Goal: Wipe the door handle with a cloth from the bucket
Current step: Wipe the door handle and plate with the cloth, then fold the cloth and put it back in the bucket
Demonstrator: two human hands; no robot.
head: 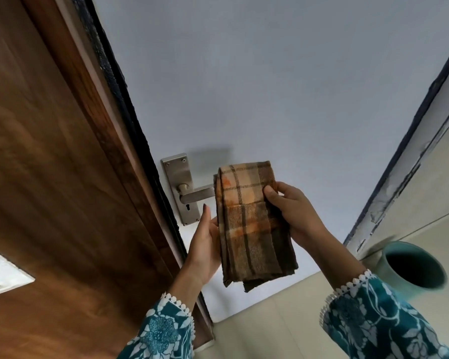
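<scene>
A folded brown and orange checked cloth hangs upright in front of the pale grey door. My right hand grips its right edge, thumb on the front. My left hand lies flat against the cloth's left edge, fingers straight. The metal lever door handle on its steel backplate sticks out to the right; the cloth hides its tip. A teal bucket stands on the floor at the lower right; its dark inside shows nothing.
A dark wooden door frame fills the left side, with a black seal strip along the door's edge. A worn grey frame post runs up the right. The floor has beige tiles.
</scene>
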